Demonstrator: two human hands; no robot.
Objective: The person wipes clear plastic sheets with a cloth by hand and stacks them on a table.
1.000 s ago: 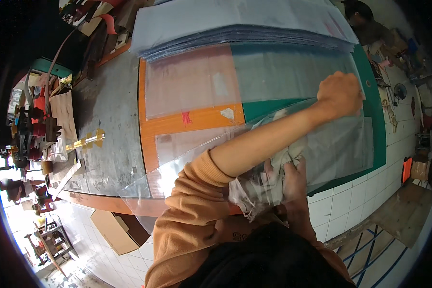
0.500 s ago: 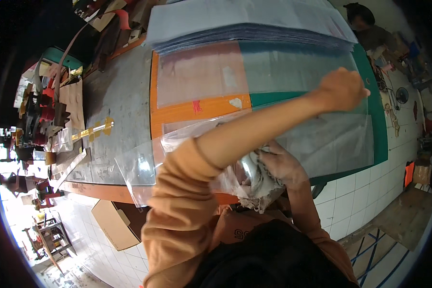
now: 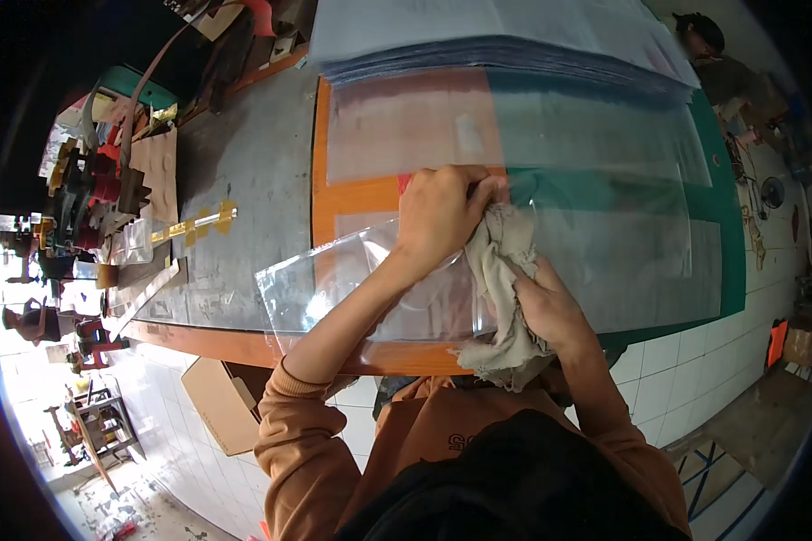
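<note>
My left hand (image 3: pixel 444 212) is closed, its thumb and fingers pinching a glossy clear plastic sheet (image 3: pixel 356 279) near the upper end of a cloth. The sheet bends up off the table and reflects light, and its left corner hangs by the front edge. In my right hand (image 3: pixel 552 307) is a crumpled grey-beige rag (image 3: pixel 496 275), pressed against the sheet with its lower end drooping over the table's edge. Another clear sheet (image 3: pixel 397 135) lies flat beyond my hands.
A thick stack of clear sheets (image 3: pixel 505 54) fills the far side of the orange and green tabletop (image 3: pixel 361 194). To the left is a grey work surface (image 3: pixel 271 180) with taped strips. An open cardboard box (image 3: pixel 215 406) stands on the tiled floor. Another person (image 3: pixel 699 36) is at far right.
My left hand has come back from the far right to the middle, beside the rag. My right hand still grips the rag, now held higher and more upright against the sheet.
</note>
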